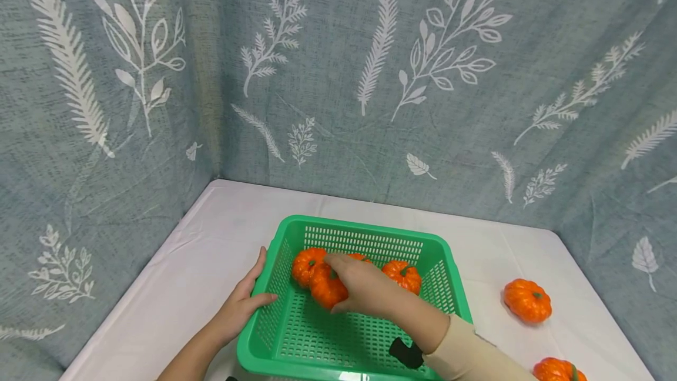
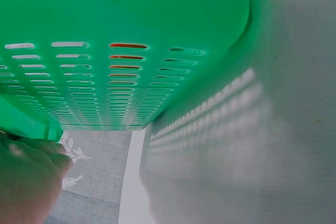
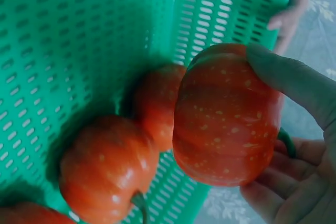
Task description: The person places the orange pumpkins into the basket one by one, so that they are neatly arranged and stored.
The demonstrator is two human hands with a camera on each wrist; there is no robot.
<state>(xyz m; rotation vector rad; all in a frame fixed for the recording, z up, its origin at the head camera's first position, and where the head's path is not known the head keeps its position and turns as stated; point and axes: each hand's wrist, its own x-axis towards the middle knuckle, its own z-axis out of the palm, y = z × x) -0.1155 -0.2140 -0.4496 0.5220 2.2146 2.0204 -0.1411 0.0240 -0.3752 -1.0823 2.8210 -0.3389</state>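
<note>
My right hand (image 1: 370, 290) grips a small orange pumpkin (image 1: 324, 290) inside a green plastic basket (image 1: 365, 226). In the right wrist view this pumpkin (image 3: 228, 124) is held up between thumb and fingers, its green stem toward the palm. Three other pumpkins lie along the basket's far side: one at the left (image 1: 305, 264), one partly hidden behind my right hand (image 1: 361, 257), and one at the right (image 1: 404, 276). My left hand (image 1: 240, 307) holds the basket's left rim, thumb over the inner side and fingers outside. The left wrist view shows the slotted basket wall (image 2: 126, 14).
To the right of the basket, a pumpkin (image 1: 527, 300) sits on the white tablecloth (image 1: 492, 251), with another pumpkin (image 1: 557, 370) nearer the front edge. A grey-green leaf-patterned curtain (image 1: 338, 151) encloses the table's back and sides.
</note>
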